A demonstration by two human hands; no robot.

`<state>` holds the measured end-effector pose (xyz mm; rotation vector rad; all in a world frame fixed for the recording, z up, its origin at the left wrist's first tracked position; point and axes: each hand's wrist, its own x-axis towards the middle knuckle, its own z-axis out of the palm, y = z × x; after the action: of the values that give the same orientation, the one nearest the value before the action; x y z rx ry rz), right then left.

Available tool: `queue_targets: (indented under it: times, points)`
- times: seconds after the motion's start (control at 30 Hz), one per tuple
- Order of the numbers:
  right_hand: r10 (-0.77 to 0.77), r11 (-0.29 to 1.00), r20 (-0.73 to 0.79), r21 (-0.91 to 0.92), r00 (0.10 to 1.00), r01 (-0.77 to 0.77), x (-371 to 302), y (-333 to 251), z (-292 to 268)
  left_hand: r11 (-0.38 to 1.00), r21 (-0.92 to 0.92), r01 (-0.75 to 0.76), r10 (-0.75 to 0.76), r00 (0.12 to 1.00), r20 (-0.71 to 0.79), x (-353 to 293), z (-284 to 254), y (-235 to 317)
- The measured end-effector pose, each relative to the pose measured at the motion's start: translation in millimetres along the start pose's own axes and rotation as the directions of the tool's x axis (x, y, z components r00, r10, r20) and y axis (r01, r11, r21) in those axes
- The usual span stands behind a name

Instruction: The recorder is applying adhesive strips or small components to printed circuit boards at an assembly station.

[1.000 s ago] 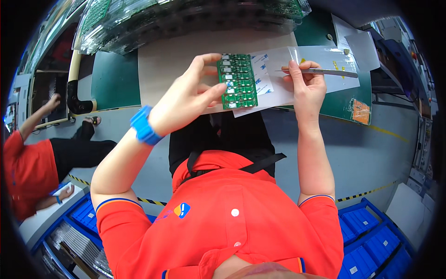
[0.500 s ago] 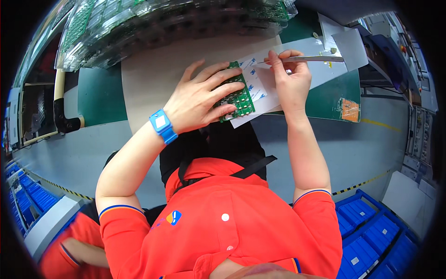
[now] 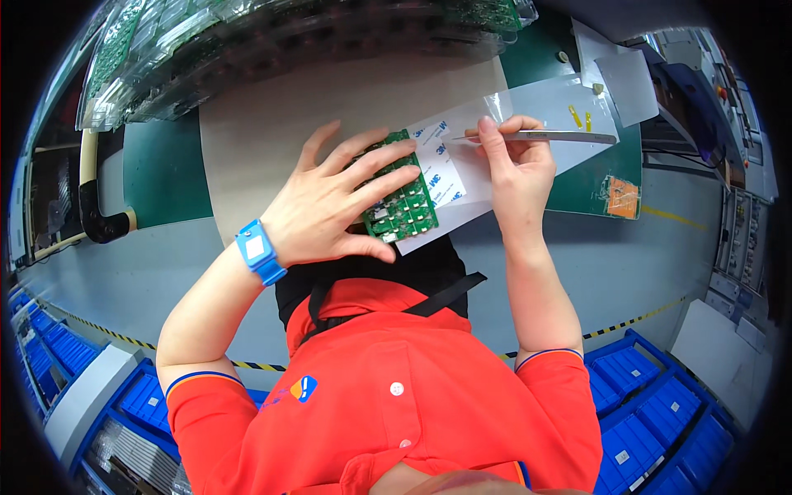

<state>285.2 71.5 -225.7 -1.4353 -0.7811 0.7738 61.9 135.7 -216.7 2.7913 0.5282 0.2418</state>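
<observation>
My left hand (image 3: 326,194) lies with its fingers spread over a green circuit board (image 3: 411,213) near the table's front edge. Small light-coloured parts dot the board; the fingers hide some of it. Right beside the board is a white backing sheet (image 3: 445,173) with blue print, on top of a larger white sheet (image 3: 474,210). Between thumb and fingers, my right hand (image 3: 524,173) grips metal tweezers (image 3: 577,136). Their tip points left over the backing sheet; whether it touches or pinches anything is too small to tell.
Clear trays (image 3: 313,37) of green boards are stacked along the back. Yellow strips (image 3: 575,116) lie on the white sheet at right, and an orange piece (image 3: 621,198) sits at the table's right corner. Blue bins (image 3: 635,445) stand on the floor behind me.
My left hand and the board have shifted left and nearer to me, uncovering more of the backing sheet. My right hand has come slightly nearer with the tweezers. Another person's red sleeve has left the view.
</observation>
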Motion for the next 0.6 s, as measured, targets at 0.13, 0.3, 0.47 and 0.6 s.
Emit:
queue_targets:
  times: [0.13, 0.3, 0.47, 0.6]
  points:
    - [-0.011, 1.000, 0.018, -0.012, 1.000, 0.011, -16, -2, 9, 1.000, 0.013, 0.017, -0.018, 0.996, 0.083, -9, -3, 4]
    - [-0.040, 0.999, 0.023, -0.028, 0.999, 0.041, -19, -2, 10, 0.996, -0.039, 0.086, -0.084, 0.995, 0.049, -11, 1, 11]
    - [-0.256, 0.964, 0.041, -0.071, 0.966, 0.258, -9, -10, -5, 0.997, -0.006, 0.077, -0.076, 0.995, 0.057, -13, -3, 6]
    - [0.024, 0.999, 0.126, 0.039, 0.992, -0.030, -11, -6, 6, 0.996, 0.016, 0.086, -0.087, 0.994, 0.061, -10, -1, 6]
